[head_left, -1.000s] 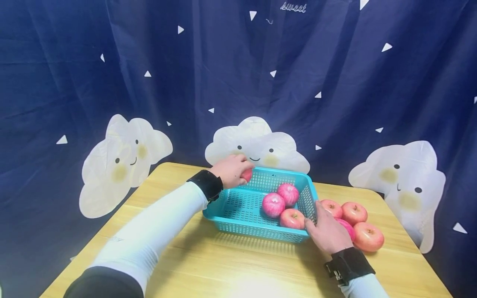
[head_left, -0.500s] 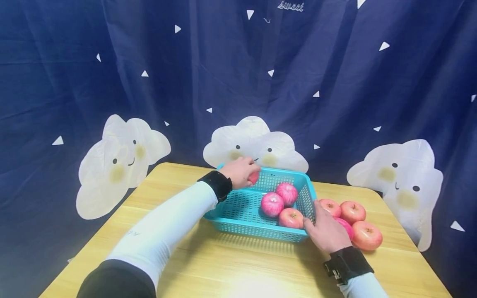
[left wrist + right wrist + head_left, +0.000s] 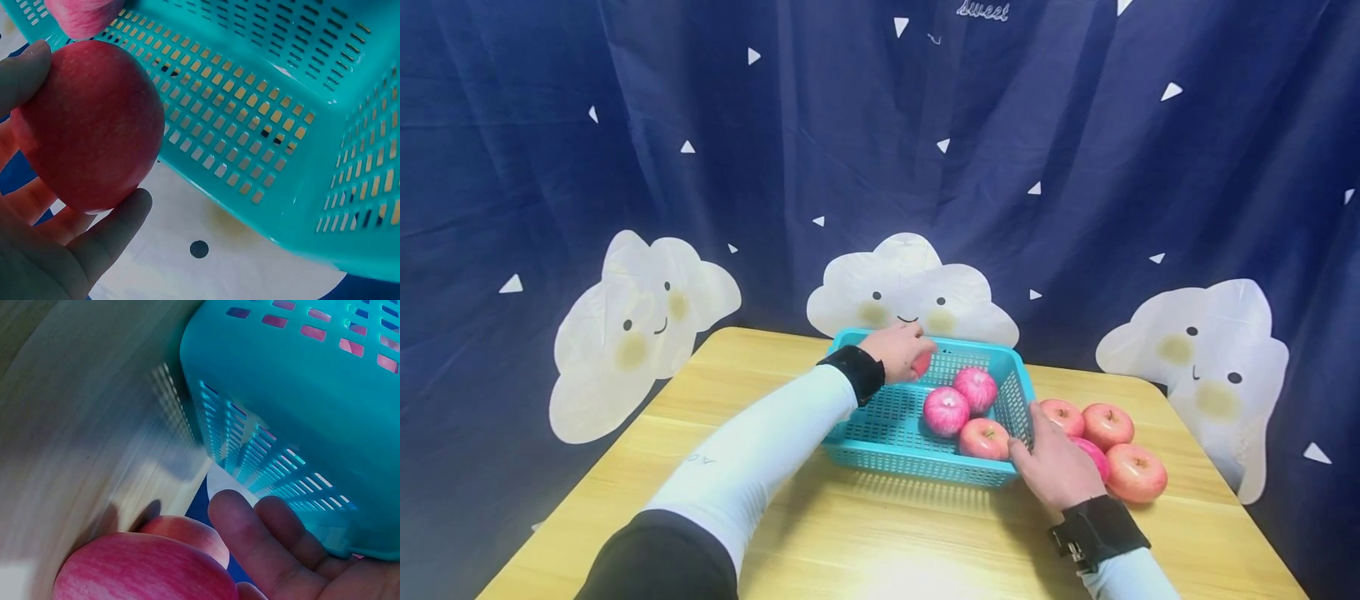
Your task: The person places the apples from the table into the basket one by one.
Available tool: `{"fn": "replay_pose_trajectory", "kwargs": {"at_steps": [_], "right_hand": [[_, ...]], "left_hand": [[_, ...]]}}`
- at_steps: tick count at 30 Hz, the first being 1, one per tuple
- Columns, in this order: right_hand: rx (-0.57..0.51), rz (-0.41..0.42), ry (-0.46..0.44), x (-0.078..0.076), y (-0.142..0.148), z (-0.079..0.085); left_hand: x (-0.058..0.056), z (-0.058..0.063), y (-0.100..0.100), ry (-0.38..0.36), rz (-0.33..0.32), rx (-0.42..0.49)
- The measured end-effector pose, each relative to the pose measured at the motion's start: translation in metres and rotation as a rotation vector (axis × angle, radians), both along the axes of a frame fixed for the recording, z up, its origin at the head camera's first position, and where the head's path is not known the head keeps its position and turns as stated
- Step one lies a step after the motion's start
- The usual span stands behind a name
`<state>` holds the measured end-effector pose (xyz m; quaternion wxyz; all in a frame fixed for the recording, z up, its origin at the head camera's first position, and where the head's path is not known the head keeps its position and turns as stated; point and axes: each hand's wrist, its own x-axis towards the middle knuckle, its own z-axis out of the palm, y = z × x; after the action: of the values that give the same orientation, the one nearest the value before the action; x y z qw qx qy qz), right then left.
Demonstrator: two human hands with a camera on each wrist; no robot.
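My left hand (image 3: 897, 352) sits farther right than before, fingers curled round a smooth round red apple (image 3: 94, 125) near frame centre, over the perforated turquoise plastic basket (image 3: 917, 467); my right hand (image 3: 1063, 467), lower right, grips it, presumably for steadiness.

Navy curtain (image 3: 857, 108), smiling clouds (image 3: 913, 271), white triangles (image 3: 1171, 91), wooden table (image 3: 842, 525), bright glare (image 3: 917, 582)

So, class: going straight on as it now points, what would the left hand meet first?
Probably the basket's far wall, though depth is unclear; the left hand, apple held, might clear the rim.
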<state>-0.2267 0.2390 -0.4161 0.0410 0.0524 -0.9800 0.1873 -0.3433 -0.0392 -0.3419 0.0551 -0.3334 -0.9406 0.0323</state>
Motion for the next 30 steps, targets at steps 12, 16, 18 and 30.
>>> {"fn": "replay_pose_trajectory", "kwargs": {"at_steps": [12, 16, 18, 30], "right_hand": [[-0.014, -0.007, 0.017, -0.001, -0.001, -0.001], [-0.013, -0.015, 0.008, -0.002, -0.001, -0.001], [-0.01, -0.017, 0.002, -0.002, -0.001, -0.001], [-0.037, -0.009, 0.014, 0.0, -0.001, -0.002]], "left_hand": [[-0.008, -0.016, 0.012, -0.005, 0.011, -0.058], [-0.008, -0.019, 0.012, 0.015, 0.012, -0.064], [-0.01, -0.022, 0.013, 0.009, 0.015, -0.07], [-0.018, -0.043, 0.021, -0.019, 0.025, -0.106]]}}
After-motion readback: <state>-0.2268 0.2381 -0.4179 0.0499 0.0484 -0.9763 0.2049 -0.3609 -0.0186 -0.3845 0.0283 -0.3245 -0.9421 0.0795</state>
